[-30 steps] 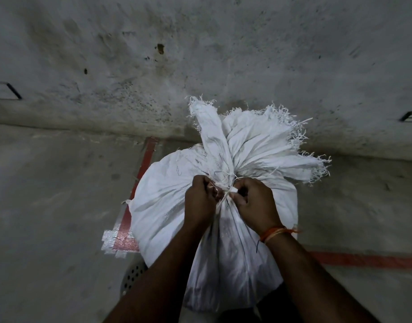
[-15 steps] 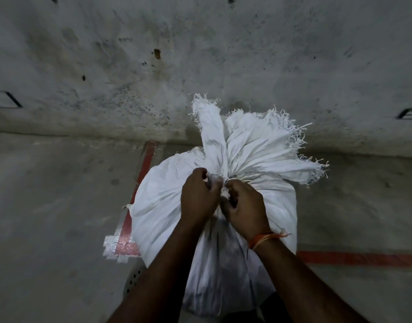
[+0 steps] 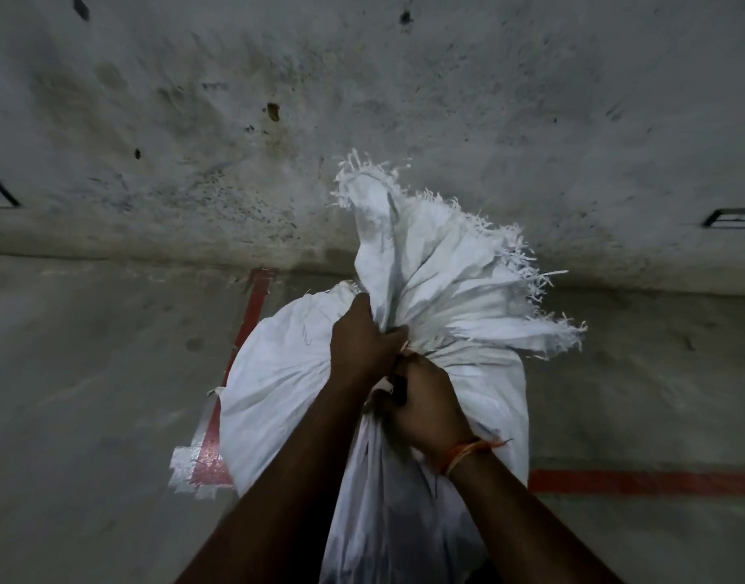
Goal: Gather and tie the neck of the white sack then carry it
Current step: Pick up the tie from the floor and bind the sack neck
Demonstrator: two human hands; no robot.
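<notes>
A full white woven sack stands on the concrete floor in front of me. Its gathered neck fans out above the bunch, with frayed edges. My left hand is closed on the bunched neck from the left. Just below and to the right, my right hand is clenched on the sack fabric under the neck; an orange thread band circles that wrist. A thin tie shows between the two hands, mostly hidden by the fingers.
A stained concrete wall rises right behind the sack. Red floor tape runs to the right, and another strip runs along the sack's left, ending in a silver patch.
Both hands have tightened on the neck; the right hand dropped lower and clenched on the fabric. The fanned top has risen and leans right.
</notes>
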